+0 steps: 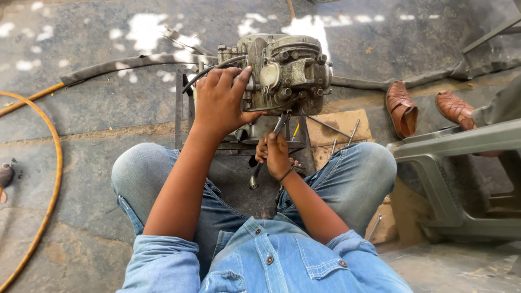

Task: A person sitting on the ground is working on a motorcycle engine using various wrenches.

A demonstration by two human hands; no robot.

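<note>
Left hand: the left hand (220, 100) is pressing on the side of the engine block (285, 68), fingers spread and curled over its edge, steadying it.
Right hand: the right hand (275, 154) is clenching the handle of a long metal tool (269, 149), whose tip is reaching up to the underside of the block.
Engine block: it is sitting on a small metal stand (184, 108) on the stone floor (81, 108), between the person's knees, with a black cable (206, 71) looping off it.
Progress: the block is looking mostly assembled, bolts in place; work at its lower edge is seemingly underway.
Around: 2 brown sandals (401, 108), a grey plastic chair (461, 179), an orange hose (51, 163) and loose rods on cardboard (342, 127) are lying nearby.
</note>
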